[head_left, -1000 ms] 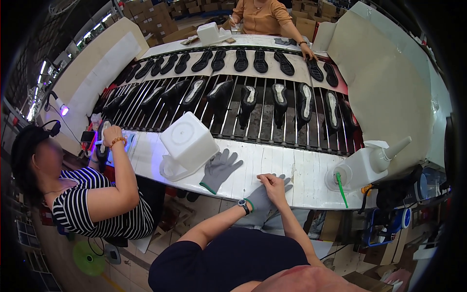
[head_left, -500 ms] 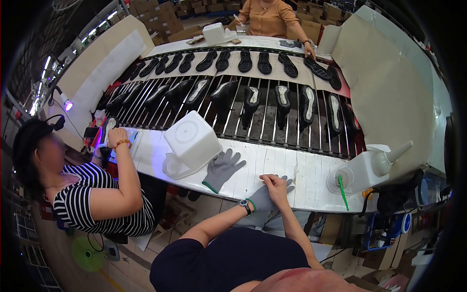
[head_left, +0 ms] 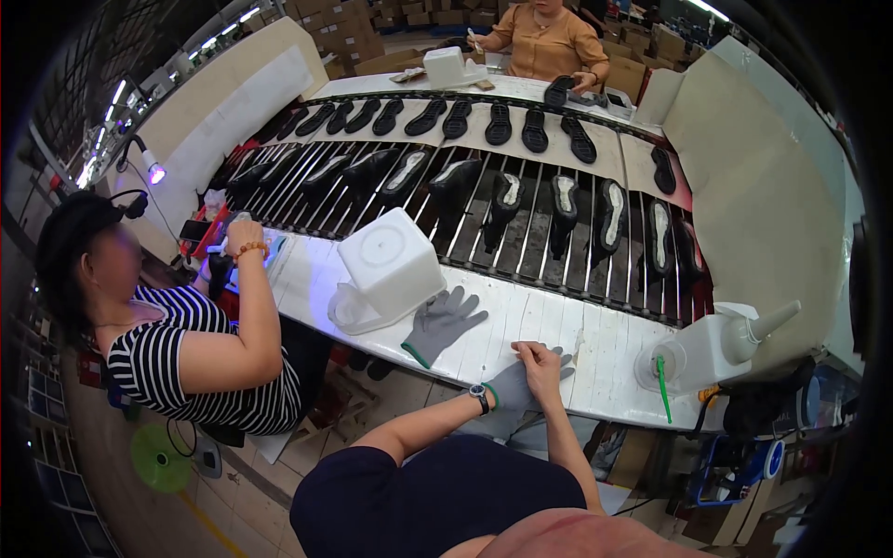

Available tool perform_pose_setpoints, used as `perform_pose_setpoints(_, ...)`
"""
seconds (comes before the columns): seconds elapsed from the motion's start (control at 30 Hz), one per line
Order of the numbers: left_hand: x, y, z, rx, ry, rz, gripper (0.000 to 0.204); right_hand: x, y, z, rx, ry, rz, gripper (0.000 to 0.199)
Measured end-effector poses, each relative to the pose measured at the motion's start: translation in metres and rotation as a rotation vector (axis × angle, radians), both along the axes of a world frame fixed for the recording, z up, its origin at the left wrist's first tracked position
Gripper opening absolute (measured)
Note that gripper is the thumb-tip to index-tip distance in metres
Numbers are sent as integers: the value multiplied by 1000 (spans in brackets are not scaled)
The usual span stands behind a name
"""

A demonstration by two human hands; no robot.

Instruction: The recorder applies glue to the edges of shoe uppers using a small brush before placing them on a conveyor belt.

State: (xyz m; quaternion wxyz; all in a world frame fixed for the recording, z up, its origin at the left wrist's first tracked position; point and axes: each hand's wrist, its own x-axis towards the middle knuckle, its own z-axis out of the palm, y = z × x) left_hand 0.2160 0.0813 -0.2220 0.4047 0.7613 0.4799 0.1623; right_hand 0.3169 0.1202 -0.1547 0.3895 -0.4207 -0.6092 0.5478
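A grey knit work glove with a green cuff covers my left hand (head_left: 510,384), which rests at the near edge of the white bench. Its fingertips stretch out, spread, beyond my other hand. My bare right hand (head_left: 539,370) lies across the gloved one with its fingers curled closed; whatever they pinch, if anything, is hidden. A second grey glove (head_left: 445,327) lies flat on the bench to the left. Beside it stands an upturned white plastic container (head_left: 391,265).
Black shoe uppers (head_left: 564,209) lie on the roller conveyor (head_left: 530,265), with soles (head_left: 499,124) on the strip behind. At right are a white jug (head_left: 712,352) and a cup with a green-handled brush (head_left: 663,386). Co-workers sit at left (head_left: 200,339) and across the bench (head_left: 549,42).
The view has shifted, while my hands stay together at the bench edge. Across the bench, the co-worker has picked up a sole from the strip. The left co-worker's hands have moved slightly.
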Motion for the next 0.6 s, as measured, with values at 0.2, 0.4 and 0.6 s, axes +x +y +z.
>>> perform_pose_setpoints(0.2, -4, -1, 1, -9, 3, 15, 54, -3, 0, 0, 13, 11, 7, 23)
perform_pose_setpoints(0.4, 2, 2, 28, -99, -58, 38, 53, 3, 2, 1, 16, -5, -16, 24)
perform_pose_setpoints(0.6, -3, -6, -8, 59, -115, 164, 52, -6, -1, 1, 71, -52, 26, 21)
